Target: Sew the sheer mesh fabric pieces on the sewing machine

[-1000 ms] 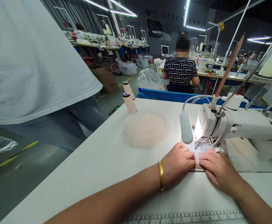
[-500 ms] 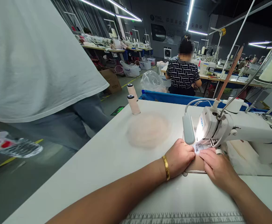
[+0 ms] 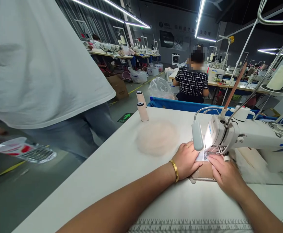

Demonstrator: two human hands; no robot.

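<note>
A white sewing machine (image 3: 260,132) stands at the right, its lamp lighting the needle area and presser foot (image 3: 206,155). My left hand (image 3: 186,159), with a gold bangle on the wrist, lies fingers outstretched on the left of the foot, beside a small white piece (image 3: 199,157). A beige fabric piece (image 3: 204,171) lies in front of the foot, between my hands. My right hand (image 3: 226,173) rests flat on the right side of this work, fingertips close to the foot. The far fingers of both hands are partly hidden.
Two pale thread cones (image 3: 143,112) stand at the table's far left edge, near a blurred pale pink patch (image 3: 157,137). A ruler strip (image 3: 190,225) runs along the near edge. A person in a white shirt (image 3: 41,64) stands close at left; another person (image 3: 192,82) sits ahead.
My left hand has gone from closed fingers near the presser foot to stretched fingers slightly left, uncovering the white piece. My right hand stays about in place. At far left, a person's hand has appeared.
</note>
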